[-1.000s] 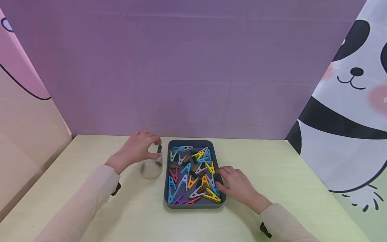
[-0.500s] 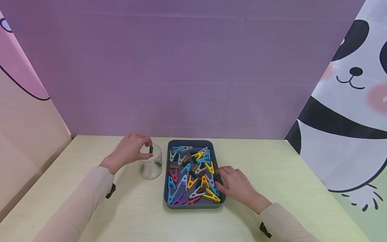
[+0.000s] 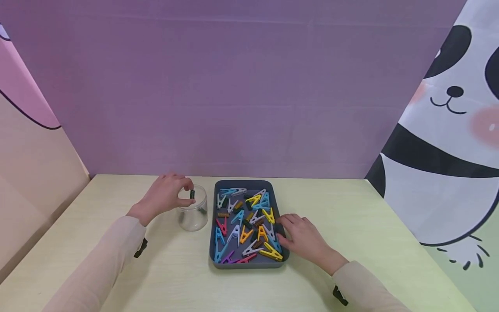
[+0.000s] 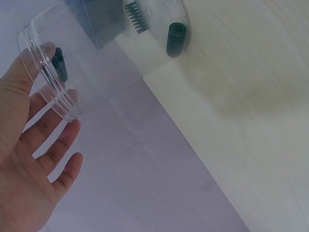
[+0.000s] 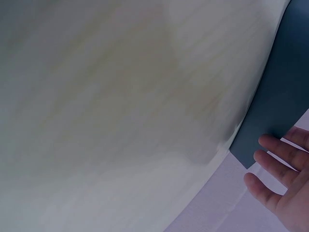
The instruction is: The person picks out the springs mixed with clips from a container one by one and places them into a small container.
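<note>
Currently, a person works with bare hands around a shallow dark grey tray [image 3: 249, 265], set on a pale tabletop [image 3: 171, 286]. To the tray's left, and apart from it, a clear round jar [image 3: 192, 223] stands upright, presumably placed there to be within easy reach of the left hand [image 3: 163, 197]. That hand's grip is narrow: thumb and forefinger pinch a dark green spring [image 3: 192, 194] at the jar's mouth. The spring seems held end to end, likely so that it cannot slip or spring away. Whether its lower end is below the jar's rim cannot be told. The other fingers are spread apart, perhaps to leave the mouth unblocked. The left wrist view shows two more dark springs [image 4: 176, 39] lying apart at the bottom of the jar.

At the tray's right side, the right hand [image 3: 306, 240] touches the wall with loosely spread fingers; its grip is wide and pinches nothing visible, and the touch probably steadies the tray. Within the tray, colourful plastic clips [image 3: 275, 252] lie scattered among loose springs [image 3: 223, 215], some brown, some dark. Their mixed spread looks unsorted, though it leaves many pieces separately reachable. Behind the tray hangs a plain purple cloth [image 3: 234, 95].
</note>
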Demonstrator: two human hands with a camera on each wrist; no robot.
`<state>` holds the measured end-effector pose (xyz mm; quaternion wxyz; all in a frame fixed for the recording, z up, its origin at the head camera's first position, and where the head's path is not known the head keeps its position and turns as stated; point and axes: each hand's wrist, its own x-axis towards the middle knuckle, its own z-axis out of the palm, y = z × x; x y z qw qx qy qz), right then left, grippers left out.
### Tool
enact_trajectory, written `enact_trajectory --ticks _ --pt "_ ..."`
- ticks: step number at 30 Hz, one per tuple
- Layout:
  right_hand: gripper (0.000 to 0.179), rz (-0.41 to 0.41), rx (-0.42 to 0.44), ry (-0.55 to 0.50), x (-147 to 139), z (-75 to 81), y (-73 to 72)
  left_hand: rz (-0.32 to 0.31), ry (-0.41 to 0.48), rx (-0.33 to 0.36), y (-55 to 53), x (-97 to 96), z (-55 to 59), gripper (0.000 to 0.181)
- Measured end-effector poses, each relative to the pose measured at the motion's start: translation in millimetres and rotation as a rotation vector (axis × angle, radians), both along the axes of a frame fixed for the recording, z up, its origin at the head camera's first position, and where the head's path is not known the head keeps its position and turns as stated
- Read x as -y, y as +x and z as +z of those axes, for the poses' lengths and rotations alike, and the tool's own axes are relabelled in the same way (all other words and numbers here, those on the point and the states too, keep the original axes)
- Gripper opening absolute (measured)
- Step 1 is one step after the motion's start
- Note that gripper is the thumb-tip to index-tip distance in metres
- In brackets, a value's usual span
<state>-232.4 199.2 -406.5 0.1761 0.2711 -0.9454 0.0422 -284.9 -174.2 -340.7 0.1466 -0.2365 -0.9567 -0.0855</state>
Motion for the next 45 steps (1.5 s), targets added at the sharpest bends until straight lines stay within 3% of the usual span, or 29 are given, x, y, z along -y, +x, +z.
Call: enact_trajectory --ticks 26,45 --pt "0.033 -0.004 -0.006 0.007 0.4 -1.3 -0.8 0.01 0.007 -0.016 -0.1 0.3 -3.3 0.033" --pt "0.033 -0.006 -0.012 0.016 0.5 -1.8 -1.3 -0.02 -0.003 -0.057 2.8 -3.5 3.7 0.031"
